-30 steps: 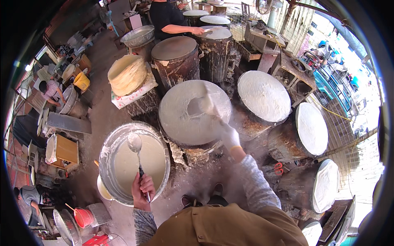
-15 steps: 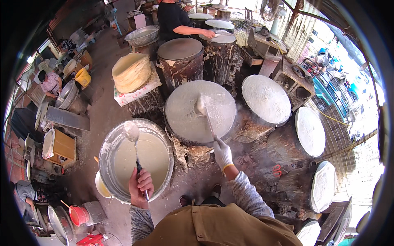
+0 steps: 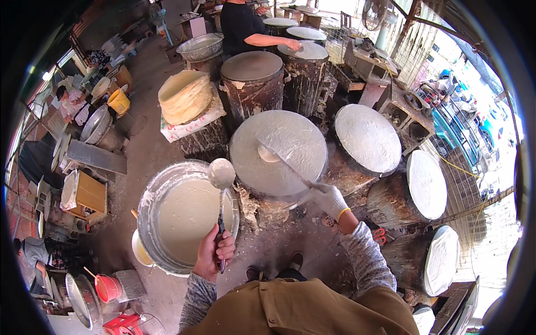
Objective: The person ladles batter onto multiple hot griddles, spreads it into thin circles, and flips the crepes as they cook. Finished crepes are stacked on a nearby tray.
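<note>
My left hand (image 3: 215, 254) is closed on the dark handle of a metal ladle (image 3: 221, 173), whose batter-coated bowl is at the upper right rim of a large metal pot (image 3: 144, 201) of pale batter (image 3: 184, 226). My right hand (image 3: 329, 199), in a white glove, grips a long thin-handled spreader (image 3: 290, 168); its pale head rests on the batter-coated top of the round drum griddle (image 3: 293, 131) in front of me.
More drum griddles with white tops (image 3: 367, 137) (image 3: 425, 184) (image 3: 441, 259) curve round my right; others (image 3: 251, 72) stand ahead. A stack of pale round sheets (image 3: 181, 97) sits left. A co-worker (image 3: 237, 28) works at the back; others (image 3: 75, 106) are far left. A red bucket (image 3: 107, 287) stands lower left.
The spreader's head has swept across the griddle to the left as my right hand moved right. The ladle has moved right from over the pot's middle to its rim, along with my left hand.
</note>
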Tool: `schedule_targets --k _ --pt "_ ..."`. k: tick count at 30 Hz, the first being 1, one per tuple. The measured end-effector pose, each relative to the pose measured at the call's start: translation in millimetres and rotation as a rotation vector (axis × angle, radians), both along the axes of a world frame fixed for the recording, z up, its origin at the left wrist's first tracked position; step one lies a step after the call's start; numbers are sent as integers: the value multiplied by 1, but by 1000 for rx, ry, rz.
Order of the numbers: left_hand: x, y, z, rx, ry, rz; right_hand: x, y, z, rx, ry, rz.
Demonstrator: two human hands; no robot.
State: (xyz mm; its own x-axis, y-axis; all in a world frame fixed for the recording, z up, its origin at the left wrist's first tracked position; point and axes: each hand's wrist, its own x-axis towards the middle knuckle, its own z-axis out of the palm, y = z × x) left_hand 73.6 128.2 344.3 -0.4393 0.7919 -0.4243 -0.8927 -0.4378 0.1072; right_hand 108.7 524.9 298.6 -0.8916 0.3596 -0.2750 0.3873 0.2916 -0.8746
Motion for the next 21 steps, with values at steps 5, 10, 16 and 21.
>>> schedule_targets --k 5,10,16,21 --pt "-18 46 -7 -190 49 -60 -17 33 -34 213 276 79" --pt "-36 82 -10 -335 78 -23 30 13 7 138 25 127" --pt "-39 152 -23 -475 76 56 80 -12 -52 33 383 -272" --pt "-14 234 -16 -534 -15 185 62 -87 -89 -224 167 -191"
